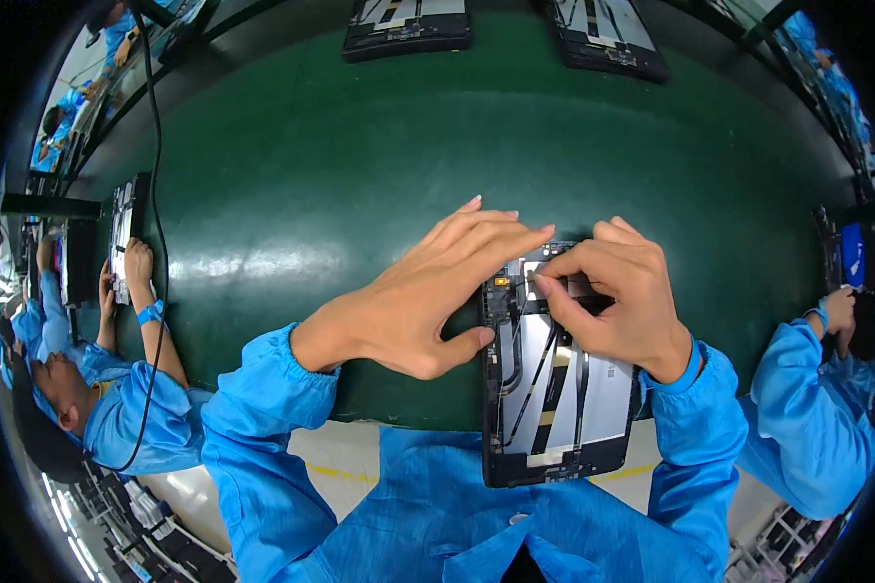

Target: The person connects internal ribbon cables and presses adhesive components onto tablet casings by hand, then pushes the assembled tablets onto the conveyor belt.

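An opened tablet [607,398] with silver battery panels, black cables and a dark frame lies before me, its lower end reaching past the table's near edge. My left hand [413,291] is open over its upper left side. The left thumb tip is at the tablet's left edge, and the fingers stretch out above its top end. My right hand [617,291] is closed in a pinch over the tablet's upper part, beside a small yellow-orange component [502,282]. Whatever sits between its thumb and forefinger is too small to make out.
Two more opened tablets [406,39] [608,49] lie at the far side of the green table [292,146]. A black cable [156,126] hangs on the left. Co-workers in blue sit at both sides; the left one's hand [138,264] rests on another tablet [122,228].
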Demonstrator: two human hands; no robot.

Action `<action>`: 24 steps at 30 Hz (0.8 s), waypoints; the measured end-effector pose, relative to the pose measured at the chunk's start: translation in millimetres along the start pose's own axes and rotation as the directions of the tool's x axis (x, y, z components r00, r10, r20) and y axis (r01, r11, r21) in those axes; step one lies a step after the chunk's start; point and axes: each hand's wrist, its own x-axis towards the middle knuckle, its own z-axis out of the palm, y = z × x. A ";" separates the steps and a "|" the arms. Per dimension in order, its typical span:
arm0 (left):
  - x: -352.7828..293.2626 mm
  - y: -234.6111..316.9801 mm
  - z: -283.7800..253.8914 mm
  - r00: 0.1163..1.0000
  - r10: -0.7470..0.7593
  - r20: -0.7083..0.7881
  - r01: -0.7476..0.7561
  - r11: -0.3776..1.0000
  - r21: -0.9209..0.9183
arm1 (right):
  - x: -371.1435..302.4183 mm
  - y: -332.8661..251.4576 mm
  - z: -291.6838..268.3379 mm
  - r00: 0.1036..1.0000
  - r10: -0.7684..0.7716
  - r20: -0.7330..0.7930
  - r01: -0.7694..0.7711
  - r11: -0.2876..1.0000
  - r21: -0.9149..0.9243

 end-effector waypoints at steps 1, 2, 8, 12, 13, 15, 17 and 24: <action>0.3 0.6 -0.2 1.000 -0.002 0.022 0.001 0.999 0.035 | 0.2 0.9 -0.9 1.000 -0.012 0.024 0.012 1.000 0.027; 0.7 1.3 -0.4 0.999 -0.004 0.044 0.001 0.998 0.070 | 0.0 1.8 -0.1 1.000 -0.009 0.024 0.008 1.000 0.027; 3.1 7.5 -1.9 0.997 -0.021 0.075 0.012 0.993 0.114 | -0.1 5.4 2.1 0.999 -0.041 0.017 0.040 0.997 0.061; -0.1 4.8 -0.7 0.997 -0.009 0.072 -0.001 0.990 0.140 | 0.7 5.2 2.5 0.999 -0.050 0.019 0.048 0.996 0.079; -0.9 2.3 -1.2 0.998 0.004 0.065 -0.012 0.994 0.113 | 0.4 5.6 2.4 0.998 -0.055 0.021 0.053 0.995 0.083; -1.4 0.3 -0.8 0.998 0.017 0.057 -0.021 0.996 0.087 | 0.0 5.6 2.5 0.998 -0.054 0.024 0.052 0.995 0.082; -1.5 0.2 -0.4 0.999 0.002 0.047 -0.004 0.999 0.051 | -0.3 5.6 2.3 0.998 -0.054 0.026 0.052 0.995 0.084; -2.7 1.7 -0.6 0.998 -0.005 0.067 0.001 0.998 0.066 | -1.8 7.0 2.7 0.998 -0.058 0.038 0.055 0.995 0.081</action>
